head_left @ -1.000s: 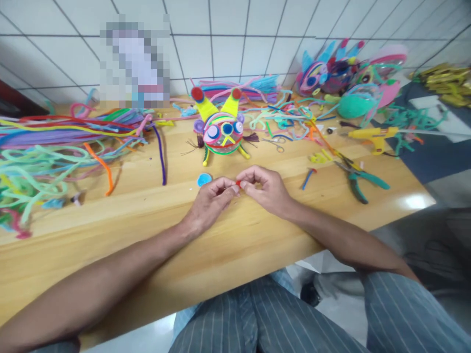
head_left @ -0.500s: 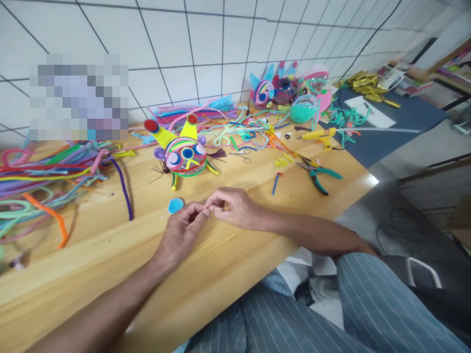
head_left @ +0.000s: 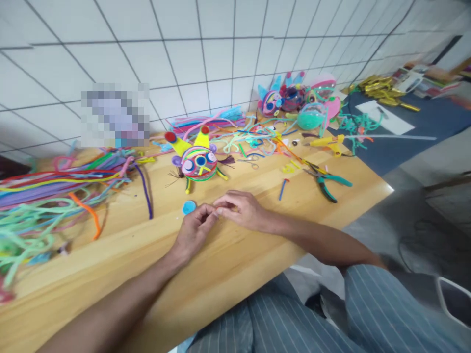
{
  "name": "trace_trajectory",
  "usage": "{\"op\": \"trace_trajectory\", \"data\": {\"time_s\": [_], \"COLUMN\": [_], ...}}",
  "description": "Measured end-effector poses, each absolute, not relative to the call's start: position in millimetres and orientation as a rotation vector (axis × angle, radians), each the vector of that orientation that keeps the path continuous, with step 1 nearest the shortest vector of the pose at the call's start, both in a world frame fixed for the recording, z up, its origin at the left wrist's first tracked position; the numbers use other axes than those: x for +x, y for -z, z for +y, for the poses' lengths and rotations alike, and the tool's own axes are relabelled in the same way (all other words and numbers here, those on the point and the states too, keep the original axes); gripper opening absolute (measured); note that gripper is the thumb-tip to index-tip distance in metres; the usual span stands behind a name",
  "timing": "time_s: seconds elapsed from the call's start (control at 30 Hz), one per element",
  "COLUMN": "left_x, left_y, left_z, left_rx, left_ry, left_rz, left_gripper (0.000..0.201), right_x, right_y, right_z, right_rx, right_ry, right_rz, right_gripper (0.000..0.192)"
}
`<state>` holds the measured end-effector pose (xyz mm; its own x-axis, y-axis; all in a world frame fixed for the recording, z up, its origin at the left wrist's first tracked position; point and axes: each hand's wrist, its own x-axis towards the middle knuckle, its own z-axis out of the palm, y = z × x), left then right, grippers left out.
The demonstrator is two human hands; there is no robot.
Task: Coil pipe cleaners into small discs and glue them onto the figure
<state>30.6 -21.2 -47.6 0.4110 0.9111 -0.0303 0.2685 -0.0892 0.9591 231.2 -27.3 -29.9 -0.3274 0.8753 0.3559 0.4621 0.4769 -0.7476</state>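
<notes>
My left hand (head_left: pixel 196 226) and my right hand (head_left: pixel 241 210) meet fingertip to fingertip just over the wooden table (head_left: pixel 206 294). Both are closed in a pinch on a small orange-red piece (head_left: pixel 216 209), mostly hidden by the fingers. A round blue coil (head_left: pixel 189 207) lies just beyond my left hand. Farther back stands a craft figure (head_left: pixel 199 164) with yellow horns, red tips and a striped round face. To the right of my right hand lies a short blue stick with a red end (head_left: pixel 283 189).
Bundled pipe cleaners (head_left: pixel 73 179) spread over the left side. Pliers with green handles (head_left: pixel 327 186), small scissors (head_left: pixel 252 161) and a yellow glue gun (head_left: pixel 329 143) lie to the right. More craft figures (head_left: pixel 270 104) stand against the tiled wall (head_left: pixel 176 63).
The camera view has turned slightly left, so everything appears shifted right. Both hands keep their pinch together, with the right fingers slightly more closed over the left fingertips.
</notes>
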Motion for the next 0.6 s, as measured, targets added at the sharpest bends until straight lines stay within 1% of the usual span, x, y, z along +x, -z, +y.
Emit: {"op": "trace_trajectory", "data": {"time_s": [0.17,0.23,0.33,0.4,0.47,0.53,0.6], "left_x": [29.8,27.6,24.6,23.8,24.0,24.5,24.9], "left_y": [44.2,44.8,46.7,48.3,49.4,49.8,50.0], "left_z": [-26.6,-28.0,-28.1,-27.0,-26.3,-26.5,-26.7], "left_rx": [1.864,1.950,2.034,2.069,2.099,2.125,2.143], "left_ry": [-0.790,-0.793,-0.788,-0.777,-0.764,-0.760,-0.762], "left_rz": [0.985,0.941,0.912,0.898,0.872,0.840,0.811], "left_gripper": [0.026,0.025,0.024,0.024,0.024,0.023,0.022], "right_x": [262.0,285.2,328.3,363.0,403.3,447.3,490.3], "right_y": [-14.0,-34.2,-51.2,-49.2,-37.9,-21.8,-6.0], "right_z": [-22.3,-22.4,-29.0,-36.6,-44.7,-50.6,-52.4], "right_rx": [-1.232,-1.279,-1.266,-1.335,-1.523,-1.727,-1.938], "right_ry": [-0.606,-0.562,-0.483,-0.425,-0.365,-0.296,-0.148], "right_rz": [-1.799,-1.639,-1.359,-1.240,-1.164,-1.054,-0.945], "right_gripper": [0.023,0.024,0.037,0.043,0.041,0.035,0.034]}}
